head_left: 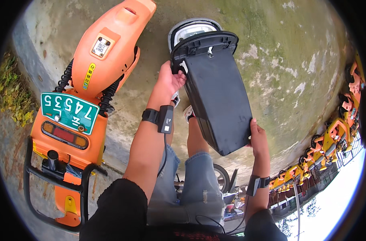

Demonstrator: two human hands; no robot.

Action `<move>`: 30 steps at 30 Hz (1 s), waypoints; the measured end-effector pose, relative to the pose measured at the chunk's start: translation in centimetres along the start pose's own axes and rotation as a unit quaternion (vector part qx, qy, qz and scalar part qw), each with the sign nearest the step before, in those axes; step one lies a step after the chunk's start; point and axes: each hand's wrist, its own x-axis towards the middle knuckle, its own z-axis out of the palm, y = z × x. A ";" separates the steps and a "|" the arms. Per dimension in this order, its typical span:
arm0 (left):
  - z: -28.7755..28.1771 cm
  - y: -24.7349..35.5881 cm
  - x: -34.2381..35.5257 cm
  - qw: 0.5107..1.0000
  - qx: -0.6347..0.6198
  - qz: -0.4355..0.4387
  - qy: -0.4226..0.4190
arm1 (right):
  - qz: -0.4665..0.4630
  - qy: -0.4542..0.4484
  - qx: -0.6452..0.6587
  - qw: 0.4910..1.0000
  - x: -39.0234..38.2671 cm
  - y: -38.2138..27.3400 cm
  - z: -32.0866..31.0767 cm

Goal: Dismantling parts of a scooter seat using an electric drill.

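A long black plastic bin (221, 96), with a wide flanged rim at its far end, is tilted in front of me between my two hands. My left hand (171, 77) is closed on its left side just below the rim, the fingertips curled near a white tab. At the near right corner my right hand (258, 136) grips the bin, thumb on the upper face and the other fingers mostly hidden behind it. Just beyond the rim shows a grey-and-white rounded object (194, 30), partly covered by the bin; its kind is unclear.
An orange scooter (104, 56) stands close on my left, with a green plate (69, 112) and a black tubular rack (56, 182). Stained concrete (287, 80) surrounds me. Several orange and yellow scooters (325, 140) line the right edge. Cables run from both wristbands.
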 end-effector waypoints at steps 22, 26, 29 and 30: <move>-1.6 -2.2 -1.3 0.997 0.044 0.015 -0.058 | 0.014 -0.021 0.101 0.995 0.7 4.7 1.1; -2.8 -5.4 -2.7 0.987 0.129 0.014 -0.091 | -0.009 -0.047 0.152 0.987 1.1 8.0 0.7; -2.9 -10.4 -6.8 0.971 0.214 0.012 -0.106 | 0.035 -0.026 0.236 0.971 4.3 15.5 0.5; -3.3 -11.1 -8.2 0.966 0.227 -0.002 -0.119 | 0.032 -0.029 0.238 0.970 4.4 16.4 0.7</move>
